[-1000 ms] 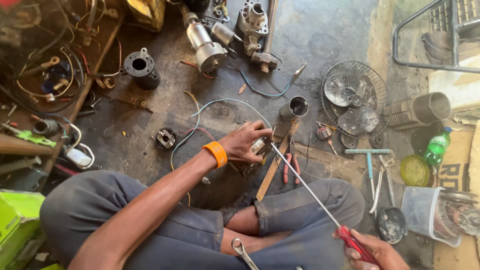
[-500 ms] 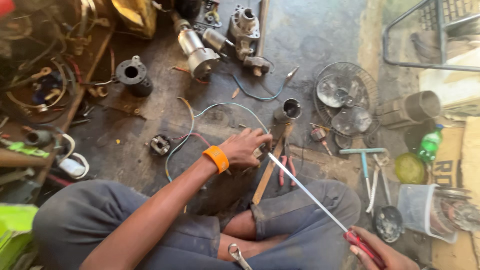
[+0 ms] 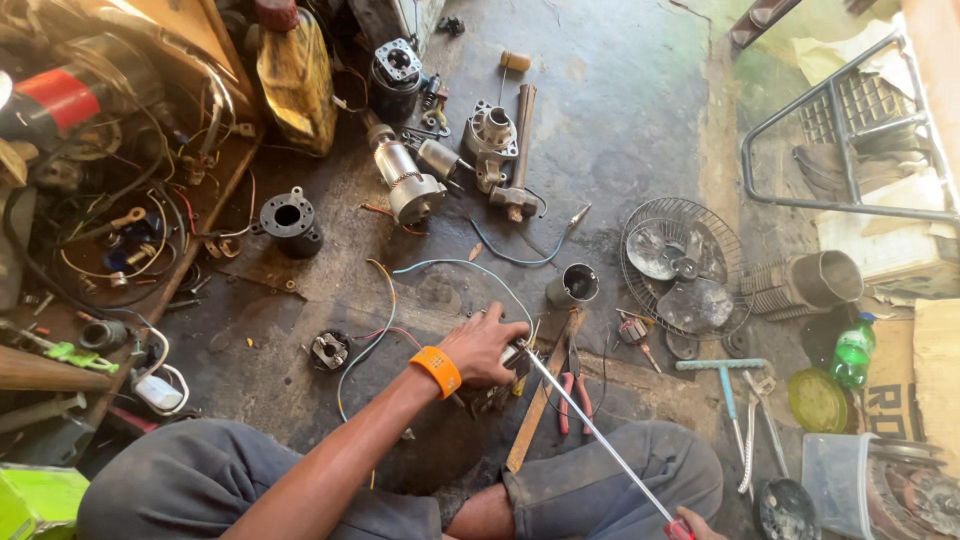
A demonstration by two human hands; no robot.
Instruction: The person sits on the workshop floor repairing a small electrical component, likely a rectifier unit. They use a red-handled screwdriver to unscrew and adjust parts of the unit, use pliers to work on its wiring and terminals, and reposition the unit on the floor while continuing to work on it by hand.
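left hand (image 3: pixel 485 345), with an orange wristband (image 3: pixel 436 371) on the wrist, rests on the floor (image 3: pixel 620 110) with its fingers curled around a small metal part (image 3: pixel 510 355), gripping it. the tip of a long screwdriver (image 3: pixel 590 430) meets that part just at the fingertips; its shaft slants down to the right, ending in a red handle at the bottom edge. right hand (image 3: pixel 700 525) is only a sliver at that edge, around the handle, so its grip looks closed on the screwdriver though most of it is cut off.

just right of the left hand lie a wooden stick (image 3: pixel 545 395) and red-handled pliers (image 3: pixel 572 390), side by side. a small metal cup (image 3: pixel 574 286) stands just beyond them. a blue wire (image 3: pixel 450 268) loops on the floor above the hand, and a small black part (image 3: pixel 329 349) sits to its left.

farther up are a motor rotor (image 3: pixel 405 180), a black ring housing (image 3: pixel 290 220) and a grey casting (image 3: pixel 490 135). an amber bottle (image 3: pixel 295 75) with a red cap stands at the top left. a round fan grille (image 3: pixel 685 265) with blades lies to the right, with a ribbed grey cylinder (image 3: pixel 805 285) beside it. at the far right stand a green bottle (image 3: pixel 853 352), a round green lid (image 3: pixel 817 400), a piece of brown cardboard (image 3: pixel 900 375) with dark print and a clear tub (image 3: pixel 840 485). a bright green box (image 3: pixel 35 500) sits at the lower left corner.
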